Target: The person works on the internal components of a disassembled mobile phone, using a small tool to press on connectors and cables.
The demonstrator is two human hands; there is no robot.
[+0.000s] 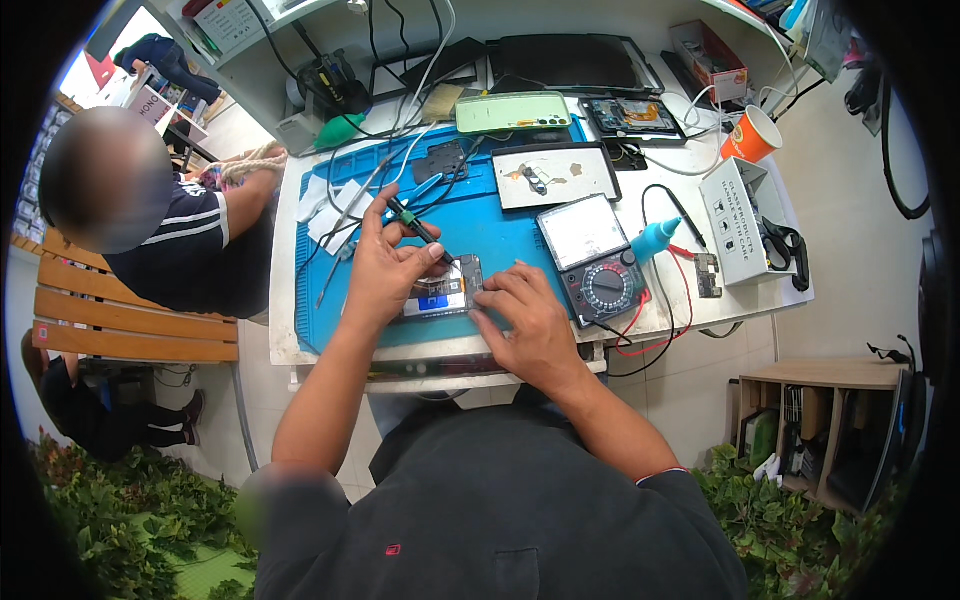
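An opened phone [437,304] with its battery and inner parts exposed lies on the blue work mat [400,334], near the table's front edge. My left hand [388,262] is closed around a black and green screwdriver [413,221], which slants down with its tip at the phone's upper part. The exact spot it touches is too small to make out. With bent fingers and thumb, my right hand [527,322] grips the phone's right end. Just right of that hand stands an analog multimeter [604,285] with its lid raised.
Behind the phone lie a white-lined tray [557,196] with small parts, a light green phone cover [512,112] and several cables. To the right are a blue bottle [655,240], a white box [745,215] and an orange cup [752,135]. Another person [170,240] sits at the left.
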